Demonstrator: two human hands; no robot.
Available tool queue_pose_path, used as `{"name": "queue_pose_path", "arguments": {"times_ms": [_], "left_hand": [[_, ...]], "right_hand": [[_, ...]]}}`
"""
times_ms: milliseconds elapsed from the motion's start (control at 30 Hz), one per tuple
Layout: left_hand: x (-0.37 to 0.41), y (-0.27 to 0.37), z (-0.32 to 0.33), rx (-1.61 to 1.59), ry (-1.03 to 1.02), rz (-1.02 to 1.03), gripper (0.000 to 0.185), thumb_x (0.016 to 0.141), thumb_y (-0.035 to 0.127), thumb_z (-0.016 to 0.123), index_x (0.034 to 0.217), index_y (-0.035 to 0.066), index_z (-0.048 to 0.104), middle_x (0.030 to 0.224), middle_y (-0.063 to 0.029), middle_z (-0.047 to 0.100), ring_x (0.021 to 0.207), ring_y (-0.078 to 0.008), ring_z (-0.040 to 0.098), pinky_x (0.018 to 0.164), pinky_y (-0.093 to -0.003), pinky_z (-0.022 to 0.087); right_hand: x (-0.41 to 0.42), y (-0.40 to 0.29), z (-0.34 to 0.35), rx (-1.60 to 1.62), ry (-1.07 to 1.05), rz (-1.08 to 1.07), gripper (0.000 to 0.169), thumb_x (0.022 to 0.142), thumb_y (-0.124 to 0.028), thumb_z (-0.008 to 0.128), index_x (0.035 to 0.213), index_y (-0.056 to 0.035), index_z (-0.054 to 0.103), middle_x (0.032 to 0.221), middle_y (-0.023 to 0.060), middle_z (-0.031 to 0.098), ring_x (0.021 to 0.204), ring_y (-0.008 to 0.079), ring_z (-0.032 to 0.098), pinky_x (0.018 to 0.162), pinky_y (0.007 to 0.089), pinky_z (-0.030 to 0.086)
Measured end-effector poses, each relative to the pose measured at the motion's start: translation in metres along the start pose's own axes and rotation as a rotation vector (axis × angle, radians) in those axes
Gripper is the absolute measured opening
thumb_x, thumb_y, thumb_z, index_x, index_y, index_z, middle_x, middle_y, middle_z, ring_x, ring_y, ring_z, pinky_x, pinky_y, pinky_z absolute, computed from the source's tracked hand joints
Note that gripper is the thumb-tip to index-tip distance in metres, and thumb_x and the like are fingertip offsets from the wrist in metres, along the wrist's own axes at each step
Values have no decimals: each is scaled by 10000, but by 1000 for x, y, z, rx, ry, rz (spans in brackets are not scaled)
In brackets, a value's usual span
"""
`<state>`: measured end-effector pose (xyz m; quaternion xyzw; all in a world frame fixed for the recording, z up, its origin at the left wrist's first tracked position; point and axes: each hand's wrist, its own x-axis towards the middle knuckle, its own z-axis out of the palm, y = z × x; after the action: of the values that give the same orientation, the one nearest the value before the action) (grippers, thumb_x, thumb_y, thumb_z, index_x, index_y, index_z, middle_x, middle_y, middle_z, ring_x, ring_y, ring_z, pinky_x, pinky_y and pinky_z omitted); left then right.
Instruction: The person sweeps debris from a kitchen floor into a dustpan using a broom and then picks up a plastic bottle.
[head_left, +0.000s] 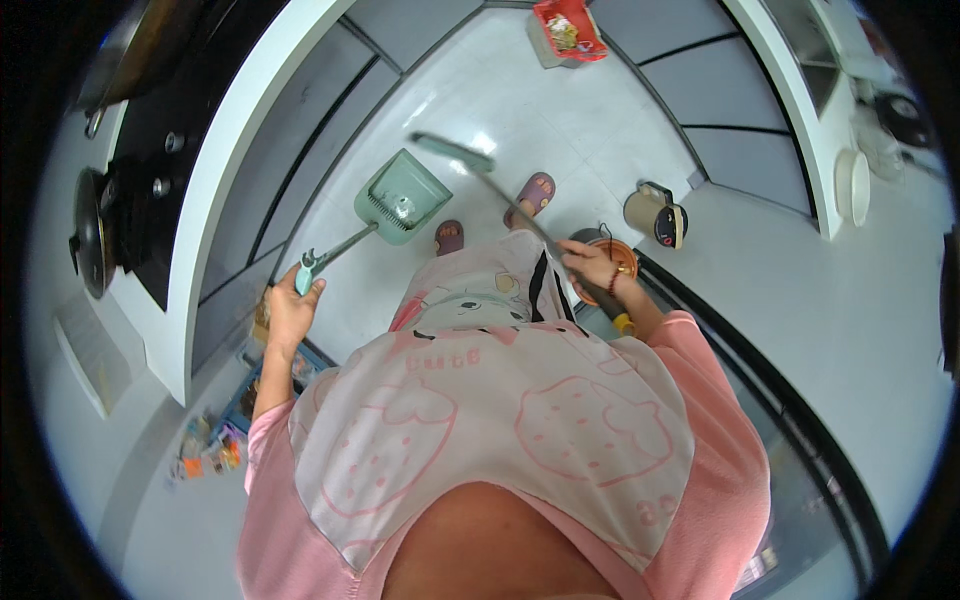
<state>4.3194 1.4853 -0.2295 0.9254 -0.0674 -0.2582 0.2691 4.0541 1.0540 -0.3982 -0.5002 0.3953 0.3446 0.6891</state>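
My left hand (293, 306) grips the upper end of the handle of a green long-handled dustpan (409, 196). The pan lies on the tiled floor with its toothed comb towards me. My right hand (592, 266) is closed around the dark pole of a broom (517, 206), whose yellow end cap (623, 324) shows near my right forearm. The broom's green head (452, 150) is blurred and appears just beyond the dustpan and to its right. Whether the head touches the floor I cannot tell.
A bin with a red liner (574, 37) stands at the far end. A beige kettle-like appliance (655, 217) and an orange container (619, 262) are on the right. Grey cabinets (300, 135) flank the floor; a black hob (172, 165) is on the left counter.
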Motion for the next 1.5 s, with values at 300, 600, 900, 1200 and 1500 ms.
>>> {"name": "queue_pose_path", "arguments": {"times_ms": [300,600,900,1200,1500], "left_hand": [[65,83,28,89,-245,197,402,778,98,678,1131,-56,563,645,-57,547,593,-99,447,578,-260,437],[136,183,89,341,-533,425,487,762,196,704,1145,-59,547,757,-199,629,670,-213,604,675,-320,478],[204,206,108,256,-925,273,647,871,435,555,1288,-38,411,712,-38,561,521,-81,495,451,-227,427],[200,227,124,-128,-1259,-197,528,861,491,525,1187,80,470,913,-93,600,531,-113,501,480,-259,461],[176,207,140,-211,-1493,-626,505,914,447,354,1008,-20,522,906,-122,581,547,-147,435,499,-283,404]], "right_hand": [[8,3,-54,509,644,57,530,914,-233,474,1402,-234,269,602,46,501,449,153,497,397,296,439],[-20,90,42,723,422,1,554,873,-248,546,1390,-212,349,654,72,524,457,171,502,415,329,426],[81,53,88,679,811,-123,597,836,-162,548,1388,-98,331,660,84,549,446,169,526,424,315,444],[-8,-8,172,1152,664,-135,508,793,-153,597,1278,-67,471,644,47,517,458,147,515,410,285,427],[-69,-152,227,2034,192,-979,176,816,-206,500,780,-34,517,664,83,547,594,194,552,553,310,459]]}}
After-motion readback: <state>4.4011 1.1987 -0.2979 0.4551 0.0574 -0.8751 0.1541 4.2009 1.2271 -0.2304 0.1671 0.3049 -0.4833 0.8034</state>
